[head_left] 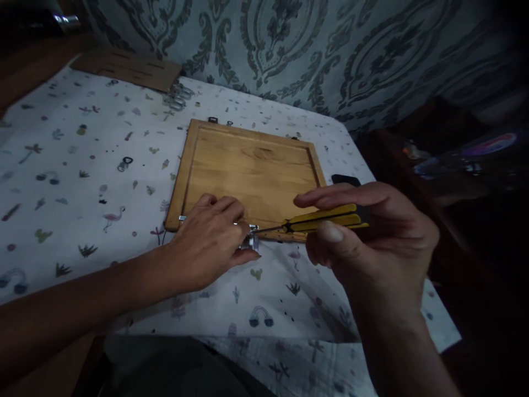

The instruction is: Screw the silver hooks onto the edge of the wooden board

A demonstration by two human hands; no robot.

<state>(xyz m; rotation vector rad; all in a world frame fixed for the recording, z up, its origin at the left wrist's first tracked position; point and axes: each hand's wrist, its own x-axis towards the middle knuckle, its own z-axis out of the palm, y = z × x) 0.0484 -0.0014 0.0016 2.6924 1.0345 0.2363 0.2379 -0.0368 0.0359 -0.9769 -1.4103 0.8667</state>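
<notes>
A shallow framed wooden panel [252, 171] lies flat on the cloth-covered table. Over its near edge rests my left hand [215, 234], fingers curled round a small shiny metal fitting [250, 240], perhaps a hinge or latch; the fingers partly hide it. My right hand [372, 242] grips a screwdriver with a yellow and black handle [322, 219]. The screwdriver's thin shaft points left, its tip at the metal fitting; whether it sits in a screw I cannot tell. Another bit of metal [182, 219] shows on the near edge, left of my left hand.
A brown cardboard piece [128, 69] lies at the back left, beside several metal pieces [177, 96]. A dark object [346, 180] sits right of the panel. Patterned wallpaper [281, 49] covers the wall behind. A clear bottle [467, 154] is at the right.
</notes>
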